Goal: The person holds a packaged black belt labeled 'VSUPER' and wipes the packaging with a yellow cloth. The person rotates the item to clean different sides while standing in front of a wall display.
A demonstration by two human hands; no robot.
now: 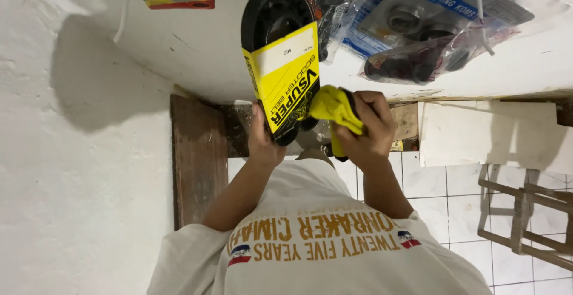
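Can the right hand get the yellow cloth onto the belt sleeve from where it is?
Probably yes: the right hand holds the yellow cloth right beside the belt sleeve, which the left hand holds up. Nothing lies between.

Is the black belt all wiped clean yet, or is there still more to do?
Not finished, it seems. The left hand holds the black belt in its yellow sleeve, and the right hand presses a yellow cloth at its lower end. The upper loop is untouched, and more packets hang above.
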